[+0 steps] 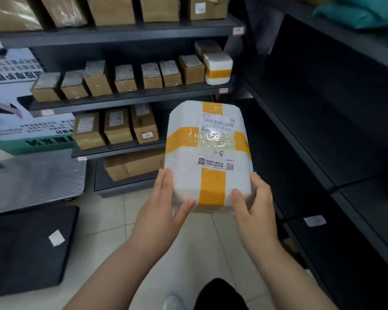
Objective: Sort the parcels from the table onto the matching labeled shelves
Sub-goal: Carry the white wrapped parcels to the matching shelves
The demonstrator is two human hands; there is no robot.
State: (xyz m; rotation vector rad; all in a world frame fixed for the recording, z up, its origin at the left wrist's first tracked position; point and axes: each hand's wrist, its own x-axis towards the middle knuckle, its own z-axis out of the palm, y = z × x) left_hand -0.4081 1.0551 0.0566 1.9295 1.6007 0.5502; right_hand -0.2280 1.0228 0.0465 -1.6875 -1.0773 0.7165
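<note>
I hold a white foam parcel (pixel 207 153) crossed with yellow tape in front of me, above the tiled floor. Its top label carries a barcode and the handwritten mark "1-8". My left hand (pixel 164 204) grips its near left corner, and my right hand (pixel 253 202) grips its near right corner. Ahead stands a dark shelf unit (pixel 126 98) with rows of brown cardboard parcels (pixel 121 79). A similar white parcel with yellow tape (pixel 217 68) sits at the right end of the middle shelf. Small labels (pixel 223 90) mark the shelf edges.
A second dark shelf unit (pixel 323 135) runs along the right, its near shelves mostly bare. A metal platform cart (pixel 36 177) stands at the left, with a black flat case (pixel 27 249) in front of it. A printed poster (pixel 20 108) leans at the far left.
</note>
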